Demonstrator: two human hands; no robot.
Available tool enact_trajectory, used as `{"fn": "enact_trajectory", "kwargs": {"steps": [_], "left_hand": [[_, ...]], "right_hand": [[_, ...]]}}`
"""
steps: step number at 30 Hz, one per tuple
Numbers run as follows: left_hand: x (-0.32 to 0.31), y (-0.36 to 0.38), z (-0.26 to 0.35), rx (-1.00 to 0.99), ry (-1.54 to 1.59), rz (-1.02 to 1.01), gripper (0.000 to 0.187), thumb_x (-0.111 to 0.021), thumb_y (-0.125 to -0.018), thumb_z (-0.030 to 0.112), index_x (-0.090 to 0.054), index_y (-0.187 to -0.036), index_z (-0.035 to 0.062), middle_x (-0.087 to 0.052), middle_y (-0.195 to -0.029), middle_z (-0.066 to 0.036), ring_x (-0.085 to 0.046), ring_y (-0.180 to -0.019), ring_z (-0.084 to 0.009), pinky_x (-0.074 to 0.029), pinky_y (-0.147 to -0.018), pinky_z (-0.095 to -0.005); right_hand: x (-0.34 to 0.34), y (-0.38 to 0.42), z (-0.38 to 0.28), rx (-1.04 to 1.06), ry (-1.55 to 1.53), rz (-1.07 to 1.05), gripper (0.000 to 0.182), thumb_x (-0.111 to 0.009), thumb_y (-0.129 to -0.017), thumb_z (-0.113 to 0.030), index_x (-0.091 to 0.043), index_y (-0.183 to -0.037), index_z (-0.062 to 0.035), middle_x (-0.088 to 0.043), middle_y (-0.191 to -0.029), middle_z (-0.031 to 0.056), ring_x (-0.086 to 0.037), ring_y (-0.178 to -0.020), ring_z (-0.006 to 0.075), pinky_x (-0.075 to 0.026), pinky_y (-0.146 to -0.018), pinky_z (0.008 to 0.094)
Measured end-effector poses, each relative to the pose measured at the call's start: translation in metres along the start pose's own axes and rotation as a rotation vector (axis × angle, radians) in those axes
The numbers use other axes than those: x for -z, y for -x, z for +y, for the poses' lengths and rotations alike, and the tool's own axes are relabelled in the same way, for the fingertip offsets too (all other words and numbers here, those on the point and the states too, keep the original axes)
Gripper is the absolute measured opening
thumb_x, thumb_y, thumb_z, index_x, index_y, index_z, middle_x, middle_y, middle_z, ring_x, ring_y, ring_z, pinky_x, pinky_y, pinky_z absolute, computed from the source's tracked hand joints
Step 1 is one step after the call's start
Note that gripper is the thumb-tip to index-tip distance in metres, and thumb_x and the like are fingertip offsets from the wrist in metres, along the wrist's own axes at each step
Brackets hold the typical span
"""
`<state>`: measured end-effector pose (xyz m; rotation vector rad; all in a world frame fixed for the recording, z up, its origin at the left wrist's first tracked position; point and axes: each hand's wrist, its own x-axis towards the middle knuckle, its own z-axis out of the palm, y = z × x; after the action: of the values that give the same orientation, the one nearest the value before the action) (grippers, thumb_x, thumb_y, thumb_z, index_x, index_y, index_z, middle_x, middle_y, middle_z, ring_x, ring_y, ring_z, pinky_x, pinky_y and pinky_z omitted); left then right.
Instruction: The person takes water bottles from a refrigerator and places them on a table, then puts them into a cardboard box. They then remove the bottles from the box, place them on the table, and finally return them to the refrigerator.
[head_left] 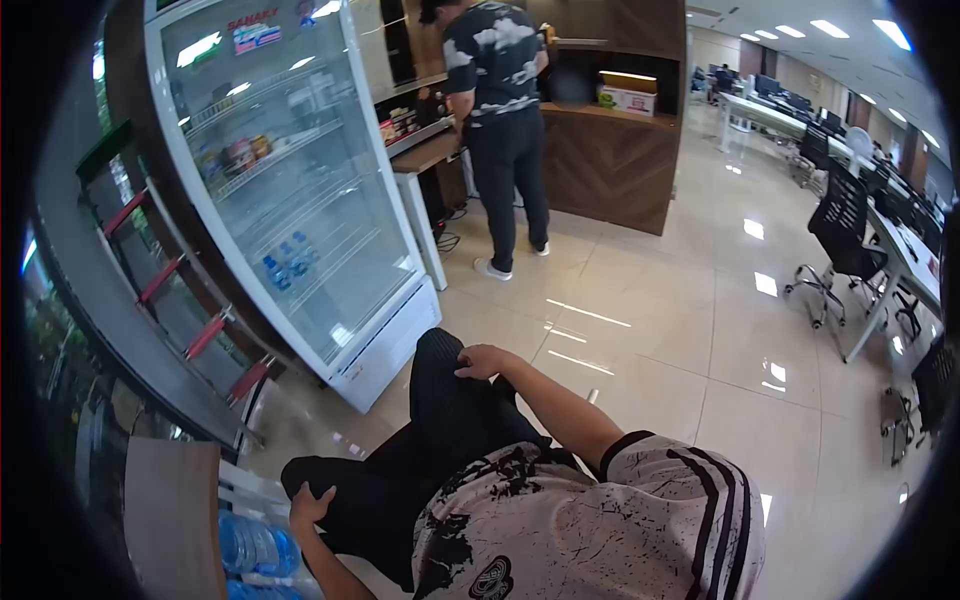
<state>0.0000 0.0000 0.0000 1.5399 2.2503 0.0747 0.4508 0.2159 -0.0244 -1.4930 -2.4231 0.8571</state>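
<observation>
My left hand [311, 506] rests on one knee of my dark trousers [390, 480], thumb spread from the fingers, holding nothing. On my other raised knee lies my right hand [482, 362], its fingers draped loosely over the cloth with nothing visible in them. I am seated, and my light shirt [570, 530] with black splashes and shoulder stripes fills the lower middle. Close to my left hand are large blue water bottles [258, 545] beside a wooden panel [172, 515].
A glass-door fridge [385, 335] holds small bottles and packets. Beyond it a person [500, 110] stands at a counter [425, 155], facing away. A ladder with red steps [205, 335] leans at the left. Office chairs [845, 225] and desks [910, 250] stand right on the tiled floor [650, 310].
</observation>
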Motion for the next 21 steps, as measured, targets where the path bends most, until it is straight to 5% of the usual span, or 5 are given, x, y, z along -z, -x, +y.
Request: {"fn": "enact_trajectory", "kwargs": {"steps": [9, 13, 15, 21], "left_hand": [[-0.006, 0.042, -0.009, 0.108, 0.024, 0.070, 0.096, -0.059, -0.070, 0.061, -0.035, -0.128, -0.0116, -0.044, -0.125, -0.031, -0.044, -0.119, -0.0376, -0.034, -0.101, -0.0375], [-0.010, 0.056, -0.018, 0.171, 0.023, 0.085, 0.096, -0.060, -0.070, 0.061, -0.036, -0.127, -0.0116, -0.045, -0.124, -0.031, -0.044, -0.118, -0.0377, -0.035, -0.100, -0.0378], [-0.015, 0.063, -0.019, 0.210, 0.034, 0.086, 0.095, -0.060, -0.070, 0.060, -0.036, -0.127, -0.0116, -0.045, -0.124, -0.031, -0.044, -0.118, -0.0376, -0.035, -0.100, -0.0378], [-0.024, 0.090, -0.036, 0.290, 0.062, 0.141, 0.093, -0.061, -0.070, 0.059, -0.038, -0.126, -0.0114, -0.047, -0.122, -0.030, -0.046, -0.117, -0.0374, -0.037, -0.099, -0.0380]], "right_hand": [[-0.014, -0.036, -0.013, 0.137, 0.023, 0.017, 0.056, -0.060, -0.079, -0.044, -0.055, -0.113, 0.0005, -0.061, -0.101, 0.0176, -0.058, -0.095, 0.0306, -0.045, -0.083, 0.0366], [-0.017, -0.052, -0.030, 0.189, 0.029, -0.032, 0.058, -0.060, -0.078, -0.045, -0.054, -0.113, 0.0004, -0.061, -0.101, 0.0178, -0.058, -0.096, 0.0308, -0.045, -0.084, 0.0366], [-0.014, -0.058, -0.039, 0.158, 0.029, -0.138, 0.060, -0.059, -0.078, -0.044, -0.052, -0.118, -0.0009, -0.056, -0.115, 0.0190, -0.053, -0.108, 0.0323, -0.041, -0.091, 0.0376], [-0.026, -0.078, -0.059, 0.274, 0.030, -0.165, 0.063, -0.059, -0.079, -0.046, -0.050, -0.120, 0.0012, -0.057, -0.111, 0.0193, -0.054, -0.104, 0.0319, -0.042, -0.089, 0.0371]]}}
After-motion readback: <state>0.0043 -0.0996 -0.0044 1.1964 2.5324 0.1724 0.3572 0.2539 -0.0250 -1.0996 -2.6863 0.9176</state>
